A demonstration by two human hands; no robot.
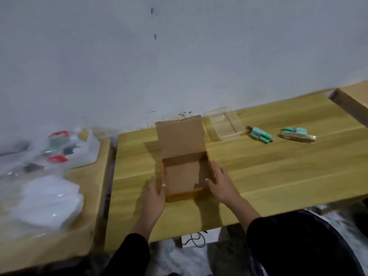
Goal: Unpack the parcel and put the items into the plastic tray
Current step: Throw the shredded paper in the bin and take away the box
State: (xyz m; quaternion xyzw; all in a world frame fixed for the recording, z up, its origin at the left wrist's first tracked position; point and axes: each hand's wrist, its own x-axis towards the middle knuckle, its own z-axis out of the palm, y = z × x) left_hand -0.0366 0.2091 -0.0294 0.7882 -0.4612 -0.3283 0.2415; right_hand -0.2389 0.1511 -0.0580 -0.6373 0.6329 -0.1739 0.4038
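Holding the open cardboard box [184,176] between my left hand [154,198] and right hand [223,185], palms pressed against its sides; plastic tray [225,124] sits beyond my right fingertips.

Dim room, pale wall, wooden furniture

A scuffed grey-white wall [179,56] rises behind the yellow wood-grain tabletop [278,166]; a second, lower wooden surface [85,206] adjoins its left edge, a narrow gap between.
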